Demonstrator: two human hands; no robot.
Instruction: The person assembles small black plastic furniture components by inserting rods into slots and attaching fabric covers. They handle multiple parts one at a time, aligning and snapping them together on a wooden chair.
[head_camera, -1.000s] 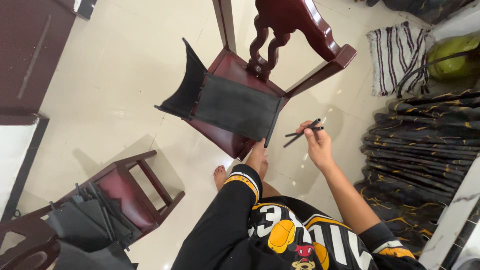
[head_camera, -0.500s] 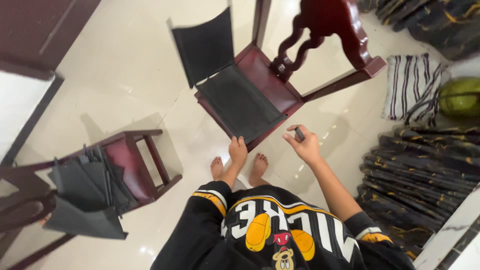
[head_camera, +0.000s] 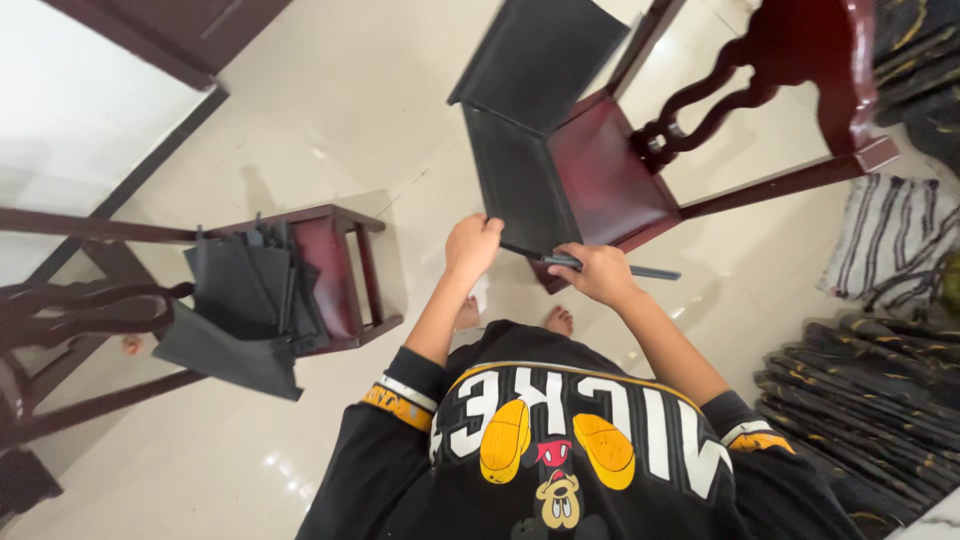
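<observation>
Nearest the camera is the person's black shirt with yellow-banded sleeves, and both bare arms reach away from it toward the chair, a dark red wooden one standing on the pale tiled floor. A bare foot shows on the tiles just short of the chair's near edge.

The left hand is at the chair's near left corner, its fingers curled over the near end of a black panel that lies along the left side of the seat; it grips that edge. The right hand is at the near front edge of the chair, closed in a fist around a thin dark rod-like tool, whose end sticks out to the right of the fist. What kind of tool it is cannot be told. The two hands are close to each other but apart.

A second black panel stands tilted up at the far left of the chair, meeting the first one at the seat. The chair's carved back rises at its far right side.

Well to the left of the chair, a second red chair holds a pile of black sheets hanging over its edge. To the right of the chair lies a striped cloth, and nearer the camera on that side, a stack of dark fabric pieces.
</observation>
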